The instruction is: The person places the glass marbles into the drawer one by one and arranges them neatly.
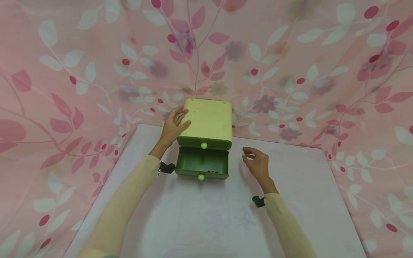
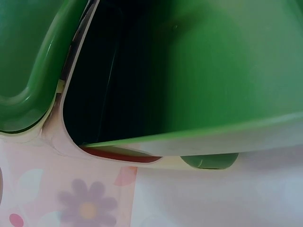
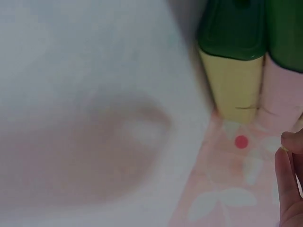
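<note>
A small drawer cabinet (image 1: 208, 118) with a pale yellow-green top and dark green drawer fronts stands at the back of the table. Its lower drawer (image 1: 201, 161) is pulled out, and several small dark round shapes lie near its front wall; the upper drawer is closed. My left hand (image 1: 174, 125) rests on the cabinet's top left edge, thumb on top, fingers relaxed along the edge. To the right of the cabinet, my right hand (image 1: 257, 163) pinches a tiny pale yellowish piece (image 3: 284, 149) between thumb and fingertip; its kind is too small to tell.
The white-covered table (image 1: 206, 218) runs out in front of the cabinet. A pink leaf-patterned cloth (image 1: 290, 89) hangs behind and at both sides, close against the table's edges. Round pale green knobs (image 1: 204, 146) stick out from the drawer fronts.
</note>
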The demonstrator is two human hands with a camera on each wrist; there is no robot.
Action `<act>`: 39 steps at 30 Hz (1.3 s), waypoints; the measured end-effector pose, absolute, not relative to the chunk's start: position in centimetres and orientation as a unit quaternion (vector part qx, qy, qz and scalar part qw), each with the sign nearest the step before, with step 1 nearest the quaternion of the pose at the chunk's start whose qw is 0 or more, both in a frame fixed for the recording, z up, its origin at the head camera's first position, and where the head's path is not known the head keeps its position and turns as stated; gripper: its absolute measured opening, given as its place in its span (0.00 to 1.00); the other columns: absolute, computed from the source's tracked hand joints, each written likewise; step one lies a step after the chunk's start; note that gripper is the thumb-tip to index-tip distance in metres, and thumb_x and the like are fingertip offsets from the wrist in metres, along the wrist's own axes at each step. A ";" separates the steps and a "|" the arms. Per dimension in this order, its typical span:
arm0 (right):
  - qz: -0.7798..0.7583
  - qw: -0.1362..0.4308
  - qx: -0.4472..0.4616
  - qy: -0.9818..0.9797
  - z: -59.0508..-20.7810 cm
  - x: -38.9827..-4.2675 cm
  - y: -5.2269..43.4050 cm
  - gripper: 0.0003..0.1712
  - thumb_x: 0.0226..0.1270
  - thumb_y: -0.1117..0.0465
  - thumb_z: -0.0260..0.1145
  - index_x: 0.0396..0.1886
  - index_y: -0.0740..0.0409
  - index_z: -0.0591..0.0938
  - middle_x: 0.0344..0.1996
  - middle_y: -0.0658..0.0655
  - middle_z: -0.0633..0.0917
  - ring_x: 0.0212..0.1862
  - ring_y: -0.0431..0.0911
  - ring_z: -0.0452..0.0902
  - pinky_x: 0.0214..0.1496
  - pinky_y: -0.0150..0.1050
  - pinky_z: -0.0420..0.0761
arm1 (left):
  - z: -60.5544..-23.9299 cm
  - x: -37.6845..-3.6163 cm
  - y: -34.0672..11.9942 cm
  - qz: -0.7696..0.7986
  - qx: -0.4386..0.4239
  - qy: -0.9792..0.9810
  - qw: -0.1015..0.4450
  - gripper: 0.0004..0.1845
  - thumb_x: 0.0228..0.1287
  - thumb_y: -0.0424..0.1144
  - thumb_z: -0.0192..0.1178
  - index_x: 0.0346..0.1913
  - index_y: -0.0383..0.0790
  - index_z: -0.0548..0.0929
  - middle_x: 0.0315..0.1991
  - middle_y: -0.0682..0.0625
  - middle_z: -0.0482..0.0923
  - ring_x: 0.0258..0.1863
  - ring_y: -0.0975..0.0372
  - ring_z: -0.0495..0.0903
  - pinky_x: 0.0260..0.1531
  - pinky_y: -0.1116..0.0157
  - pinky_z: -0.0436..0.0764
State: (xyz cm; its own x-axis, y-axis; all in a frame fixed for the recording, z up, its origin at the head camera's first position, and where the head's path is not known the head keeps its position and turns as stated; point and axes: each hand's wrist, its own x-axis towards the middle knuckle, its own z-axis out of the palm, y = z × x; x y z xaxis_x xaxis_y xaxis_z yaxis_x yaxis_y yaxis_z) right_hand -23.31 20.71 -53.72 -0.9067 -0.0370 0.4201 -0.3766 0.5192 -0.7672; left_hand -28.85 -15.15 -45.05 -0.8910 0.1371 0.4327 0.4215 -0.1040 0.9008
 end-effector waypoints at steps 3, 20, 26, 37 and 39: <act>0.474 0.188 0.142 -0.849 -53.1 -23.0 20.2 0.17 0.53 0.77 0.70 0.44 0.65 0.86 0.39 0.58 0.88 0.40 0.49 0.86 0.45 0.35 0.86 | -45.0 -28.8 -15.1 -0.712 -0.213 -0.662 0.100 0.38 0.61 0.23 0.61 0.72 0.25 0.55 0.64 0.30 0.63 0.70 0.47 0.60 0.73 0.60 0.58; 0.474 0.175 0.223 -0.834 -50.8 -21.1 17.1 0.17 0.52 0.77 0.71 0.44 0.65 0.86 0.41 0.58 0.87 0.41 0.49 0.86 0.45 0.34 0.86 | -44.9 -28.7 -15.0 -0.714 -0.212 -0.660 0.101 0.38 0.61 0.22 0.60 0.72 0.24 0.56 0.64 0.29 0.62 0.70 0.46 0.60 0.73 0.58 0.57; 0.488 0.168 0.253 -0.819 -50.9 -20.7 16.1 0.18 0.51 0.78 0.72 0.44 0.65 0.86 0.41 0.57 0.87 0.42 0.49 0.85 0.45 0.34 0.86 | -44.9 -28.7 -15.1 -0.714 -0.209 -0.661 0.102 0.38 0.60 0.22 0.61 0.72 0.25 0.56 0.64 0.29 0.62 0.70 0.46 0.60 0.73 0.58 0.57; 0.492 0.131 0.273 -0.816 -51.1 -20.0 14.6 0.18 0.51 0.78 0.72 0.44 0.65 0.86 0.40 0.57 0.88 0.41 0.48 0.86 0.43 0.40 0.88 | -44.8 -28.7 -15.0 -0.714 -0.214 -0.659 0.102 0.38 0.61 0.22 0.60 0.72 0.25 0.56 0.65 0.28 0.61 0.69 0.45 0.60 0.73 0.58 0.58; 0.484 0.125 0.273 -0.822 -51.0 -19.9 14.4 0.18 0.51 0.78 0.72 0.44 0.65 0.86 0.40 0.57 0.88 0.41 0.47 0.86 0.43 0.36 0.87 | -44.8 -28.7 -15.0 -0.714 -0.215 -0.659 0.101 0.38 0.61 0.22 0.60 0.72 0.24 0.55 0.65 0.27 0.61 0.70 0.44 0.60 0.73 0.57 0.57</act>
